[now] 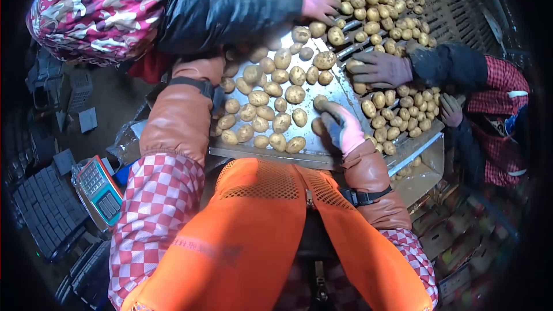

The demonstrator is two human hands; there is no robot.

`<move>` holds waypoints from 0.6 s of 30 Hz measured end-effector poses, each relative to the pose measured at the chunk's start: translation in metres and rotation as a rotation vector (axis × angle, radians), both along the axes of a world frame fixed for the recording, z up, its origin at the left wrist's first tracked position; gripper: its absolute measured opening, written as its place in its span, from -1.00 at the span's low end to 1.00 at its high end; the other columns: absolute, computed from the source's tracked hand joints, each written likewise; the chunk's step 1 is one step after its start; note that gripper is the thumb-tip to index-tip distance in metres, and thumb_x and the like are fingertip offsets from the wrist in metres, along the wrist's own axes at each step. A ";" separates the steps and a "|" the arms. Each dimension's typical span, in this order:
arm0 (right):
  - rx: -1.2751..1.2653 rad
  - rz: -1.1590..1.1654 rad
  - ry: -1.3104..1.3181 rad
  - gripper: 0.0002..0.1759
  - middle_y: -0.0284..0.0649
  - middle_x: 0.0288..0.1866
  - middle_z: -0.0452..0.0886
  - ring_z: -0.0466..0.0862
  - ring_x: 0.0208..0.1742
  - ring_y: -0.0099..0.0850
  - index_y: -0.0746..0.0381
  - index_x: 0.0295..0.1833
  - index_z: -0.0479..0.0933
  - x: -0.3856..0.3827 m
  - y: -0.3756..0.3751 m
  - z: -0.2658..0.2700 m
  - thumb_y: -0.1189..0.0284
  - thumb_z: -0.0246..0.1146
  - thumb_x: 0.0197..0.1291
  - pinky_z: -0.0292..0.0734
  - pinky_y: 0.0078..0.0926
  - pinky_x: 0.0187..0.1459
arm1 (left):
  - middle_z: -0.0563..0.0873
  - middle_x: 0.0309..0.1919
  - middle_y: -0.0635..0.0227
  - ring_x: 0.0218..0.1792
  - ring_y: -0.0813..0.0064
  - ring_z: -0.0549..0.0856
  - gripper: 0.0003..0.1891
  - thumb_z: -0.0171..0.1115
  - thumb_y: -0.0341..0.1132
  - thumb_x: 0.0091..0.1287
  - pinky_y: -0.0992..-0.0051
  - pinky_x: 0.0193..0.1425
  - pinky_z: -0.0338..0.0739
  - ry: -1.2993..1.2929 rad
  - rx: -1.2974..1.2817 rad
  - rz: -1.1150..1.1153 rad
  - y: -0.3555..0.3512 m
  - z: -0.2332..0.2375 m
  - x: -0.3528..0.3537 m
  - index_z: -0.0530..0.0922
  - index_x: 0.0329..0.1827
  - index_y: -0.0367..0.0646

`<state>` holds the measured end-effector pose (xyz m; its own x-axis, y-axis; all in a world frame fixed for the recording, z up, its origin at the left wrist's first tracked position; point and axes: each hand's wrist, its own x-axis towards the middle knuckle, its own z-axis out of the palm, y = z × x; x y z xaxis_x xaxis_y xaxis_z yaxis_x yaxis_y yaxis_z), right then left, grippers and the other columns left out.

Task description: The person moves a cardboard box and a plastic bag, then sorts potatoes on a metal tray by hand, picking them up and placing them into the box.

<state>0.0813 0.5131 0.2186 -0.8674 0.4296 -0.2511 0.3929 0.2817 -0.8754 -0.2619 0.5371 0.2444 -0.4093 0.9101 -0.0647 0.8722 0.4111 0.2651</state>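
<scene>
While right fingers (330,107), half-curled, touch potato (319,102) | left fingers hidden | vest print (199,246) illegible

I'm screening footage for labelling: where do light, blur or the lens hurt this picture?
Head view: corners fall to black and the wide lens bows the outer scene; pale glare on the tray; shadow across parts of the apron; potatoes just below the upper co-worker's sleeve look smeared.

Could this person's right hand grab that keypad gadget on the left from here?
Probably not. The right hand is over the metal tray, and the left arm and orange apron seem in the way of the keypad gadget.
</scene>
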 end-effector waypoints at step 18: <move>-1.236 -0.214 0.075 -0.34 -0.21 0.11 0.66 0.65 0.06 -0.38 0.20 0.47 0.37 -0.031 -0.028 0.015 0.17 0.30 0.35 0.64 -0.36 0.00 | 0.58 0.33 0.10 0.24 0.03 0.60 -0.58 0.25 -0.11 0.43 0.09 0.26 0.55 -0.638 0.293 0.131 -0.200 0.004 0.150 0.56 0.29 -0.05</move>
<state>0.0500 0.4847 0.2333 -0.8392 0.0761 -0.5385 0.2672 -0.8047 -0.5302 -0.1114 0.3368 0.2485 -0.4801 0.8728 -0.0879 0.4586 0.3351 0.8230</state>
